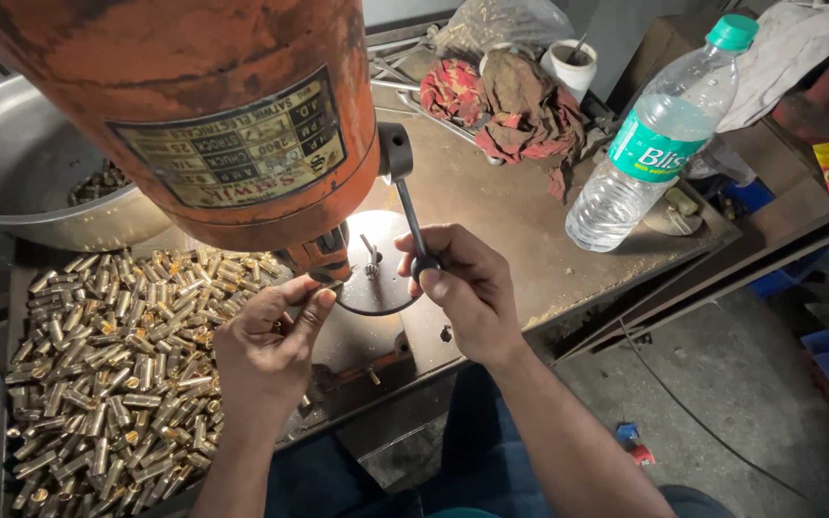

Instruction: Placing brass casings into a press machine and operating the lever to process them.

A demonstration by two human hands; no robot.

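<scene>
An orange drill press point(203, 105) fills the upper left, its head hanging over a round metal work table point(381, 288) lit from above. My right hand point(467, 288) is closed around the black knob of the press's feed lever point(409, 216). My left hand point(271, 345) sits just left of the round table, fingers pinched together below the spindle; what it holds is hidden. A small brass piece point(371, 267) stands upright on the round table under the spindle.
A heap of several brass tubes point(117, 355) covers the bench at left. A steel basin point(21, 163) with more parts is behind it. A plastic water bottle point(659, 134), rags point(520, 110) and a white cup point(573, 62) stand at the back right.
</scene>
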